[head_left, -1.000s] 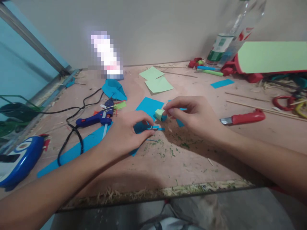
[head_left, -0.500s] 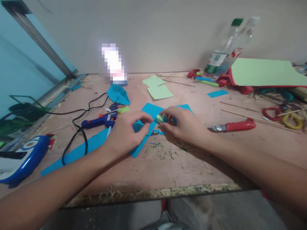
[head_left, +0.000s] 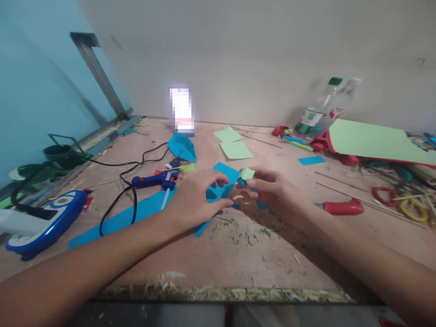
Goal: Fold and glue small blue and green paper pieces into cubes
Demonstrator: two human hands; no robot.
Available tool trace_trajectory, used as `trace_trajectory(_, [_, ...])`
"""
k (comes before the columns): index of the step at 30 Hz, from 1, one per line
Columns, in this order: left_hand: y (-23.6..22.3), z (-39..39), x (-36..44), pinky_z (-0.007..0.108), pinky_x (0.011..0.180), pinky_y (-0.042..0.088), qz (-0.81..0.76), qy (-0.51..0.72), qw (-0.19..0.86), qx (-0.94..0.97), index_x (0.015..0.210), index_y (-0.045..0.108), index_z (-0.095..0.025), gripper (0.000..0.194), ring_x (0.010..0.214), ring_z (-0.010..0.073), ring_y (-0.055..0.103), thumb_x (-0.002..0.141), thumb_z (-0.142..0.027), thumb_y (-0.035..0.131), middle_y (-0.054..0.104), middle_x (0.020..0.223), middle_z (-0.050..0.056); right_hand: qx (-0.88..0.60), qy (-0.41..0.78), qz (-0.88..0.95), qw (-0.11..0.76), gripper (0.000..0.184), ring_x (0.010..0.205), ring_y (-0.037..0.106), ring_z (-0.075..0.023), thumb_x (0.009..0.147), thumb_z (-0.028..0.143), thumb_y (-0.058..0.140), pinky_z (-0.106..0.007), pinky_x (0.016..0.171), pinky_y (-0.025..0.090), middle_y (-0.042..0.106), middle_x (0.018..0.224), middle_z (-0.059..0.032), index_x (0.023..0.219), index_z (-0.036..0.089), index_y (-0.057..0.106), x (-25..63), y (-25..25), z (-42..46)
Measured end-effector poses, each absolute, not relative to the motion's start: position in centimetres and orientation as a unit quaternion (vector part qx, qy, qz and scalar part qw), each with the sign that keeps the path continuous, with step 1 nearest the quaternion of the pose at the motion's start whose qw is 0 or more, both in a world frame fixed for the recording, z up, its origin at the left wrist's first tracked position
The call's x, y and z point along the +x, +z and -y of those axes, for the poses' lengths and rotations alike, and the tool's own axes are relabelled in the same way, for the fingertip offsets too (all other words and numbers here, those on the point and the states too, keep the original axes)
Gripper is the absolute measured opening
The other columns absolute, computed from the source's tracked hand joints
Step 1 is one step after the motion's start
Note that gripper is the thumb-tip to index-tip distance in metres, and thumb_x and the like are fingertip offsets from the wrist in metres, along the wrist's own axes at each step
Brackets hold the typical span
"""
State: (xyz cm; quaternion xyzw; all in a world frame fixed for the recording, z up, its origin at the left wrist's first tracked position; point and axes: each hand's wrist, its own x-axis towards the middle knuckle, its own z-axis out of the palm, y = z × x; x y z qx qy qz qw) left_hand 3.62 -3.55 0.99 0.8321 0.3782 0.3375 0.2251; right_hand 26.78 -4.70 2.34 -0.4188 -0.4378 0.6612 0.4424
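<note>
Between the thumb and fingers of my right hand is a small rolled or folded paper piece, pale green on top and blue below, held just above the table. To its left, my left hand has thumb and fingers curved apart with nothing seen between them. It hovers over a blue paper sheet that is partly covered by the fingers. Bits of blue paper lie under my right hand, mostly hidden.
A blue glue gun with a black cord lies left, by a long blue strip. Green paper squares lie behind. Rightward are a red-handled cutter, thin sticks, scissors and bottles. A lit phone leans on the wall.
My right hand has taken hold of the small green-and-blue paper piece and lifted it. My left thumb and fingers have spread wider. The camera view has tilted up.
</note>
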Motion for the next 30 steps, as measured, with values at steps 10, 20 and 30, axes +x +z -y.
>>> trace_trajectory(10, [1.5, 4.6, 4.0, 0.043, 0.107, 0.054, -0.281, 0.390, 0.267, 0.835, 0.130, 0.070, -0.026, 0.037, 0.121, 0.0255, 0.068, 0.095, -0.018, 0.078, 0.075, 0.127, 0.008, -0.393, 0.698, 0.455, 0.388, 0.045, 0.074, 0.068, -0.0143, 0.077, 0.035, 0.094, -0.031, 0.076, 0.056, 0.073, 0.085, 0.0003, 0.116, 0.022, 0.078, 25.9, 1.0, 5.7])
trace_trajectory(20, [3.0, 2.3, 2.8, 0.034, 0.088, 0.060, -0.416, 0.512, 0.303, 0.688, 0.113, 0.074, -0.020, 0.029, 0.094, 0.0185, 0.071, 0.086, -0.028, 0.083, 0.073, 0.114, 0.006, -0.469, 0.309, 0.760, 0.327, 0.011, 0.095, 0.069, -0.0269, 0.089, 0.032, 0.078, -0.044, 0.089, 0.052, 0.079, 0.101, -0.0078, 0.095, 0.023, 0.080, 26.4, 2.1, 5.2])
trace_trajectory(30, [3.4, 2.3, 3.2, 0.032, 0.072, 0.058, -0.373, 0.402, 0.380, 0.745, 0.103, 0.075, -0.020, 0.029, 0.079, 0.0170, 0.069, 0.078, -0.030, 0.086, 0.077, 0.101, 0.006, -0.455, 0.361, 0.704, 0.408, 0.024, 0.106, 0.072, -0.0289, 0.084, 0.040, 0.079, -0.047, 0.096, 0.054, 0.077, 0.116, -0.0105, 0.072, 0.022, 0.068, 26.1, 1.7, 5.0])
